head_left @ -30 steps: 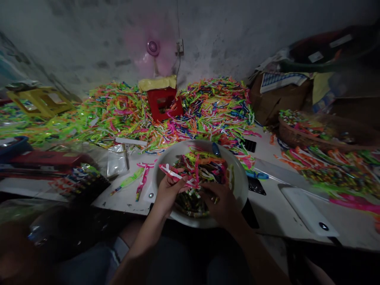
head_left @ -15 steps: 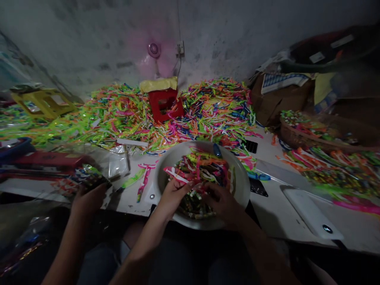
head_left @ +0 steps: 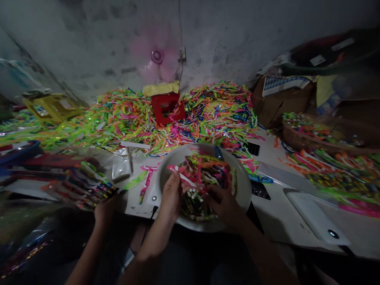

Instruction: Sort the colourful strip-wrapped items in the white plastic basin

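A pale round basin (head_left: 245,198) holds many colourful plastic strips and small tube-like pieces. Over its left side, my left hand (head_left: 172,194) grips a pink and white strip (head_left: 184,177) between thumb and fingers. The strip slants down to the right, toward my right hand (head_left: 219,200). My right hand has its fingers curled at the strip's lower end, above the tube-like pieces; its fingertips are dark, and I cannot tell whether they pinch it. Beside the basin, a pink piece (head_left: 145,184) lies on the table (head_left: 135,204).
Another person's hand (head_left: 103,208) holds a row of strips at left. Behind stand a large pile of strips (head_left: 124,114), a red stool (head_left: 168,109) and a pink fan (head_left: 157,57). At right are a white device (head_left: 314,217) and a brown basket (head_left: 314,136).
My left hand has turned more upright with the strip. The other person's hand has moved right, and its row of strips now shows more fully. The view has shifted slightly.
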Demonstrator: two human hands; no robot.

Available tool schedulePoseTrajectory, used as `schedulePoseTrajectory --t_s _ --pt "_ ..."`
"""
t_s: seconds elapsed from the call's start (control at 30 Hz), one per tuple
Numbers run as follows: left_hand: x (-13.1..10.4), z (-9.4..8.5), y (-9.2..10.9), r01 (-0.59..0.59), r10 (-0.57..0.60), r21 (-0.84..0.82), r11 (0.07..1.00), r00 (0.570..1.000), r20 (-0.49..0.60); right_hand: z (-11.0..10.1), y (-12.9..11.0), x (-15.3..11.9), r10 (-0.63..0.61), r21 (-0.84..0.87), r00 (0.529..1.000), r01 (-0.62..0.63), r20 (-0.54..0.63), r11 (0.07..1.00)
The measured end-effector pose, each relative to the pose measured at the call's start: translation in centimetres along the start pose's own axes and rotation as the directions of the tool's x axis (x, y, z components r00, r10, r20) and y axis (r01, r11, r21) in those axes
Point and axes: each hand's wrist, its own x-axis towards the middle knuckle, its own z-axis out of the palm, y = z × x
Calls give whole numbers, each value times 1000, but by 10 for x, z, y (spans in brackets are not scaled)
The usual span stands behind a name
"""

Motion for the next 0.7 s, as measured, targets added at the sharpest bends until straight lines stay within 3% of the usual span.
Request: schedulePoseTrajectory --t_s 0.07,0.1,0.27,0.33,0.4,0.5,0.57,0.63,0.7 --pt "0 -19 4 -4 4 19 1000 1000 -7 -1 0 0 17 65 1000 -18 16 998" --pt "0 -37 8 -4 5 28 1000 1000 -13 -2 1 0 26 98 999 -29 25 995" --pt "8 -159 39 -15 25 220 975 999 -39 -3 2 -1 52 144 998 -55 28 988" --pt "7 -169 44 -26 33 247 969 999 -24 -2 2 -1 52 117 998 -56 36 992" --pt "1 -138 38 -8 -5 199 980 998 66 -2 2 -1 45 103 998 -48 32 994" --pt "-10 -51 18 38 -54 91 995 981 187 -3 1 0 43 142 998 -47 34 989" --pt "-13 -4 4 53 -65 62 997 972 225 -4 0 0 56 171 997 -63 48 983" --pt "-13 17 -4 67 -57 -39 997 974 219 -5 0 0 66 183 997 -74 50 980" --pt "-12 18 -6 100 -68 -138 985 974 217 -4 -1 0 60 169 997 -66 42 983"
